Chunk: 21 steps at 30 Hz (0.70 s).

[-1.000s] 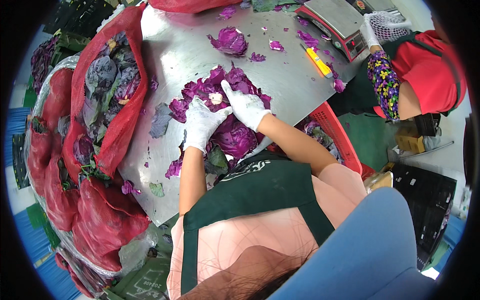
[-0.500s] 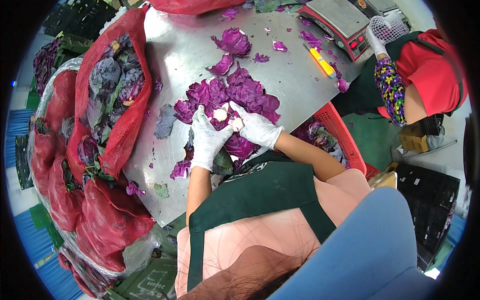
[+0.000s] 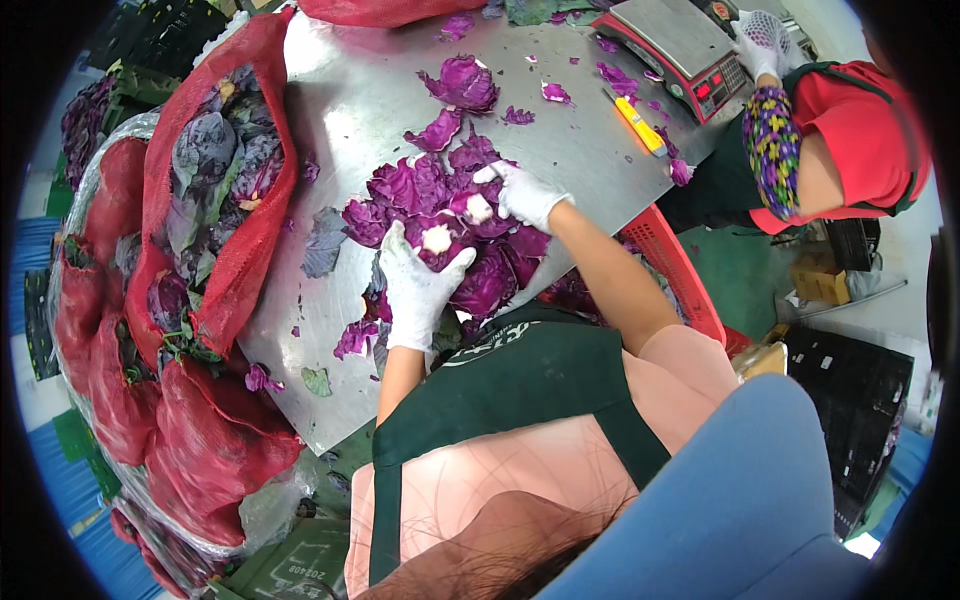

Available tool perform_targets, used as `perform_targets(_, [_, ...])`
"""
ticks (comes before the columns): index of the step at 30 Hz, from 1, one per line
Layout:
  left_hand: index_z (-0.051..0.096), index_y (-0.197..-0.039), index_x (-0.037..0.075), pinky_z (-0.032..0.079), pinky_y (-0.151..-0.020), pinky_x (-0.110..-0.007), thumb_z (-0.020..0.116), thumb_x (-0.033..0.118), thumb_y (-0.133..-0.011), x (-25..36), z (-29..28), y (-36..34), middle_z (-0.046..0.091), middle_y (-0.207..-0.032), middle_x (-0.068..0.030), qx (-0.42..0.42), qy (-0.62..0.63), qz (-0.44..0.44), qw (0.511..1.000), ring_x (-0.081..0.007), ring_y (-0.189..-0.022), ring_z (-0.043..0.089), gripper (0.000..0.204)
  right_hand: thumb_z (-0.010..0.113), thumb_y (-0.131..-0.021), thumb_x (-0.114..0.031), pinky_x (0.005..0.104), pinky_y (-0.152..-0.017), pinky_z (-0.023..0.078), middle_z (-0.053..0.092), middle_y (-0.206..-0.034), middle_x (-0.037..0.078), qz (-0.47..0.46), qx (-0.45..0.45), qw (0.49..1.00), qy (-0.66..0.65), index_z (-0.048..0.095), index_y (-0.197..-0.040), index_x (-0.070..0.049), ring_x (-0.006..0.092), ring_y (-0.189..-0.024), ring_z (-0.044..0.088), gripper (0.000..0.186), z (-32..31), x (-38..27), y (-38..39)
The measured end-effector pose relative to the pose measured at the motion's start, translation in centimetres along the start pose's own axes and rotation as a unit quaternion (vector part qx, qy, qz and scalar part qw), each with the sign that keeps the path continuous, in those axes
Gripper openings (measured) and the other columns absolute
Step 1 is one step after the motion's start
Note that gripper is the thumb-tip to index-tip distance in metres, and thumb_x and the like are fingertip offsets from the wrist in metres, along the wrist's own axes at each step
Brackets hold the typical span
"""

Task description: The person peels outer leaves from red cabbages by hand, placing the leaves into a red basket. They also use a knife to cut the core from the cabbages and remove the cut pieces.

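My left hand (image 3: 418, 285), in a white glove, grips a purple cabbage piece with a white core (image 3: 436, 239), fingers and thumb curved along its side. Up and to the right, my gloved right hand (image 3: 525, 195) has its fingers curled on another cabbage piece with a white core (image 3: 478, 210). Purple leaves (image 3: 405, 180) are heaped around both hands on the steel table (image 3: 335, 120). A cabbage head (image 3: 483, 280) lies below them. A single leaf piece (image 3: 435, 133) lies above the heap, and a dull outer leaf (image 3: 322, 243) to the left.
Red mesh sacks of cabbage (image 3: 215, 420) line the left. A yellow-handled cutter (image 3: 638, 128) and a scale (image 3: 670, 35) lie at upper right, beside a co-worker (image 3: 845, 150) whose gloved hand holds white netting. A red crate (image 3: 675, 270) stands below the table's right edge.
My hands have parted: the right has moved up and right with one cored piece, separating it from the piece in my left. The co-worker's hand has risen slightly with the netting.
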<state>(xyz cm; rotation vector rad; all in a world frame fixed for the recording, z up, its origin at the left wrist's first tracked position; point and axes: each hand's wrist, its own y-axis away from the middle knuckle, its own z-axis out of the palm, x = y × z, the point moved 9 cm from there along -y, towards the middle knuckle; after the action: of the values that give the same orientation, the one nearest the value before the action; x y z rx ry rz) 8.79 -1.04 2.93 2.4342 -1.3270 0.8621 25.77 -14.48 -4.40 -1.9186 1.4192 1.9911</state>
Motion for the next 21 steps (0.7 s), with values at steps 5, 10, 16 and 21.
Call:
perform_targets(5, [0.032,-0.145,-0.008,0.038,-0.113,-0.04,0.096,0.04,-0.06,-4.8,0.3,2.0,0.044,-0.141,-0.0251,-0.008,0.171,-0.054,0.984,-0.0342,-0.132,0.046,0.117,0.054,-0.089,0.001,0.0266,-0.075,0.049,0.068,-0.102,0.007,-0.217,0.09,0.97,0.064,0.051,-0.143,-0.009,0.014,-0.076,0.057,0.055,0.4,-1.9,-0.5])
perform_targets(10, [0.032,-0.146,-0.006,0.036,-0.114,-0.044,0.094,0.043,-0.06,-4.0,0.2,2.7,0.041,-0.143,-0.0278,-0.001,0.103,-0.006,0.995,-0.0401,-0.135,0.043,0.118,0.074,-0.083,-0.035,0.0379,-0.095,0.051,0.065,-0.124,0.019,-0.279,-0.053,0.942,0.179,0.047,-0.145,-0.006,0.0275,-0.109,0.067,0.073,6.7,-5.8,5.2])
perform_targets(16, [0.031,-0.148,-0.005,0.033,-0.115,-0.046,0.094,0.045,-0.06,-2.9,0.1,3.1,0.039,-0.146,-0.0294,0.012,0.052,0.03,0.998,-0.0424,-0.138,0.039,0.119,0.071,-0.083,-0.046,0.0406,-0.09,0.053,0.071,-0.107,0.019,-0.276,-0.068,0.926,0.25,0.068,-0.118,-0.007,0.0327,-0.1,0.07,0.052,7.0,-6.1,3.3])
perform_targets(21, [0.029,-0.149,-0.005,0.031,-0.117,-0.043,0.095,0.041,-0.059,-2.9,0.4,3.2,0.037,-0.146,-0.0282,-0.001,0.048,0.024,0.999,-0.0404,-0.139,0.037,0.12,0.078,-0.077,-0.05,0.04,-0.093,0.052,0.073,-0.105,0.017,-0.293,-0.095,0.915,0.259,0.064,-0.124,-0.003,0.0329,-0.102,0.07,0.068,7.0,-7.2,2.3])
